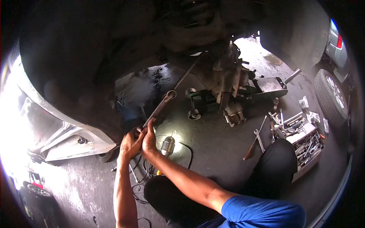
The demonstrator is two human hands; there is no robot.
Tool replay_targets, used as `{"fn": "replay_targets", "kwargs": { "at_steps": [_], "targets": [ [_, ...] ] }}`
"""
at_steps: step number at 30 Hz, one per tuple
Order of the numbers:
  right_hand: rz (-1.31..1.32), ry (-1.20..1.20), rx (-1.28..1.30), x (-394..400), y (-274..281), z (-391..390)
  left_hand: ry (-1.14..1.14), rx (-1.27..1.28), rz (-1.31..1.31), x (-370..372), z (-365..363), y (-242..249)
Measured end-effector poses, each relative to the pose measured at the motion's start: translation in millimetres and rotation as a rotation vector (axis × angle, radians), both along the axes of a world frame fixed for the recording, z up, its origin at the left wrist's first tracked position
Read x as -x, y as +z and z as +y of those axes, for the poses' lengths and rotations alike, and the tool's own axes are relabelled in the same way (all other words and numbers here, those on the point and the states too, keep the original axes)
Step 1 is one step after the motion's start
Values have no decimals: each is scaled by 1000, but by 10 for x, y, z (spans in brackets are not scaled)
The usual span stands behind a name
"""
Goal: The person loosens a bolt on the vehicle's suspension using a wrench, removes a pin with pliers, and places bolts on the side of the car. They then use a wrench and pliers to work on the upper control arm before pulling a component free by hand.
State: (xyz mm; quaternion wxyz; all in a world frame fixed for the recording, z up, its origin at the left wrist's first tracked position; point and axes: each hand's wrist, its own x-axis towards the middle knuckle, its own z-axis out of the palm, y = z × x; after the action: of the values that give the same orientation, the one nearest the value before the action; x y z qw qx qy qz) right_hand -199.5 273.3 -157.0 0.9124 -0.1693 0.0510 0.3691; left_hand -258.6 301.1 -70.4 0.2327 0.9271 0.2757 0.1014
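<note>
A ring-ended wrench (pixel 157 109) slants up and away from my two hands, under the dark wheel arch. My left hand (pixel 129 145) is closed round its lower end. My right hand (pixel 149 140) presses in close beside the left, its fingers closed at the same end of the handle. The wrench's ring overlaps the lower end of a thin rod (pixel 186 74) that runs up toward the wheel hub parts (pixel 227 76). Below these parts hangs a brake caliper (pixel 234 114). A caged work lamp (pixel 167 145) shines on the floor just right of my hands.
A floor jack (pixel 268 86) stands beneath the hub. To the right sit an open toolbox (pixel 304 167) full of tools and a loose wheel (pixel 331 93). An open-end wrench (pixel 259 140) and a screwdriver (pixel 249 149) lie on the floor. Cables (pixel 190 152) trail round the lamp.
</note>
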Motion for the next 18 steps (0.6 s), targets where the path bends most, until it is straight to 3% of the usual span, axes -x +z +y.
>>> {"fn": "replay_targets", "kwargs": {
  "at_steps": [5, 9, 13, 14, 18],
  "targets": [
    [38, 14, -14, 79, 267, -151, 55, -43, 32, 8, -79, 66],
    [46, -169, 31, 157, 462, -216, 68, -39, 78, 33, -99, 68],
    [108, 23, -30, 171, 426, -338, 29, -55, -19, 96, -372, 180],
    [92, -89, -44, 220, 431, -324, 53, -62, 2, 105, -459, 228],
    [156, 141, -170, 211, 383, -468, 79, -58, 45, 151, -622, 268]
  ]
}}
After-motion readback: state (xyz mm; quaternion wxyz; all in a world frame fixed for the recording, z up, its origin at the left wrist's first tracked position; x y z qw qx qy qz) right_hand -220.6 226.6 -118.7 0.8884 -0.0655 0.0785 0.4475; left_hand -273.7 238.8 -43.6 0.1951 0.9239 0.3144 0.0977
